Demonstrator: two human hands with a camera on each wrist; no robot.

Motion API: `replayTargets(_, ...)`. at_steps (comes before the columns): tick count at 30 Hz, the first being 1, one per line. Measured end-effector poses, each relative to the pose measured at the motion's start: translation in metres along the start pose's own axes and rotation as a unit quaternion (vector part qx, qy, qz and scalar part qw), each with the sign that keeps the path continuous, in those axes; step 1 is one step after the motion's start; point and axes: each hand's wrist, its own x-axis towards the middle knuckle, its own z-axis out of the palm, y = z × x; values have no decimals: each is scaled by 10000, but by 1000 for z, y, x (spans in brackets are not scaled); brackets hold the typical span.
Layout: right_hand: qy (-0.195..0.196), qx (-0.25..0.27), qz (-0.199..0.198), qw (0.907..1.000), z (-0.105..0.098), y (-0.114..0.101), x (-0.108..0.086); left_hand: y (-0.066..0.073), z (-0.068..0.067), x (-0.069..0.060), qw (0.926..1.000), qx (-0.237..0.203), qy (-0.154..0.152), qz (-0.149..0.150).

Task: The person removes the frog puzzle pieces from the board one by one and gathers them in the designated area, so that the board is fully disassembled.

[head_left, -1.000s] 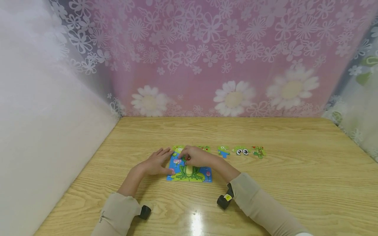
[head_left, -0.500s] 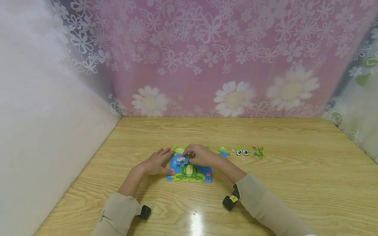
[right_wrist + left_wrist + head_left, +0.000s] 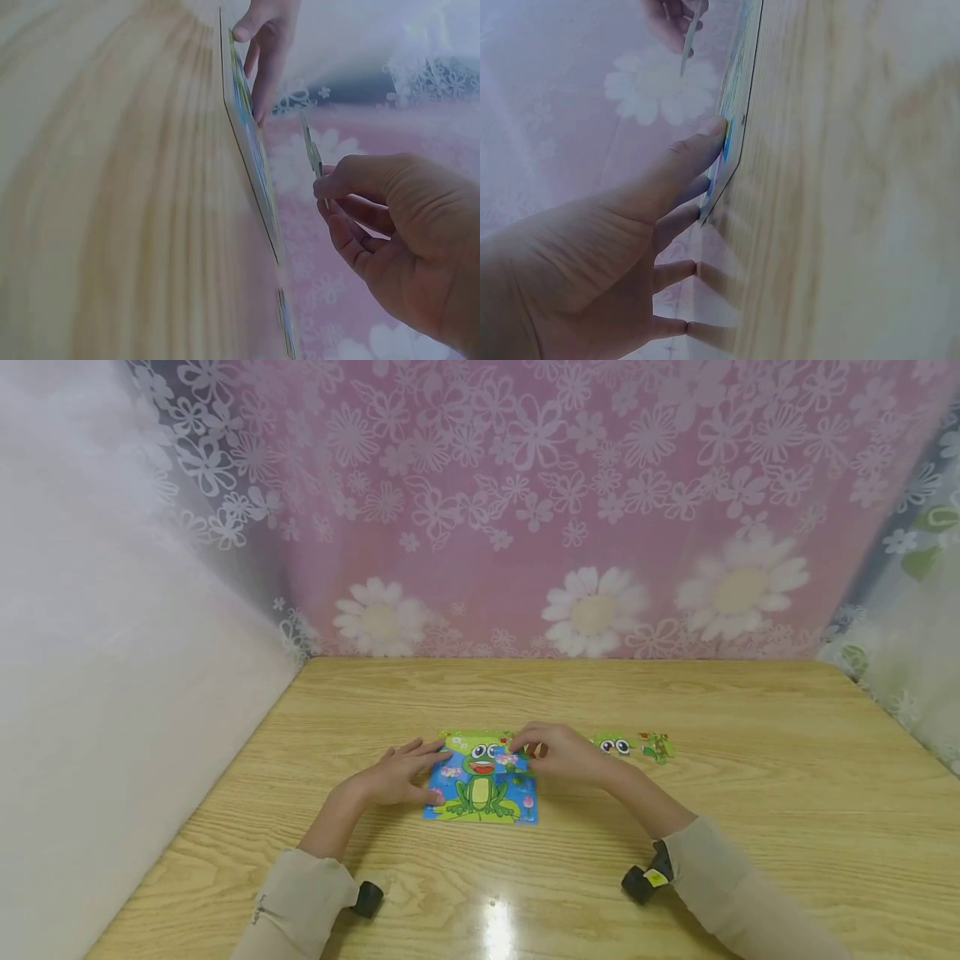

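Note:
A frog jigsaw puzzle (image 3: pixel 480 797) lies flat on the table, its frog and blue water showing. My left hand (image 3: pixel 397 774) rests at its left edge, fingers spread and thumb touching the edge; the left wrist view shows the thumb (image 3: pixel 709 139) pressing on the board. Between thumb and fingers my right hand (image 3: pixel 566 756) pinches a puzzle piece (image 3: pixel 508 762) with a pink flower on blue. The right wrist view has this piece (image 3: pixel 311 146) raised off the board, edge-on. My right hand hides part of the puzzle's upper right.
To the right of the puzzle lie loose pieces: one with two cartoon eyes (image 3: pixel 615 746) and one with green and red print (image 3: pixel 657 747). Another loose piece is hidden behind the right hand. A floral curtain (image 3: pixel 570 510) hangs beyond the wooden table (image 3: pixel 675 860).
My right hand has lifted the flower piece from the puzzle's left side and carried it right, uncovering the frog's face. The left hand has stayed in place.

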Motion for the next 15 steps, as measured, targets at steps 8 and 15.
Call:
replayTargets(8,187,-258,-71,9995,-17,14,-27,1,-1,0,10000,54,-46,62)
replayTargets(15,417,-445,-342,9976,-25,25,-45,2,0,-1,9997,191,-55,108)
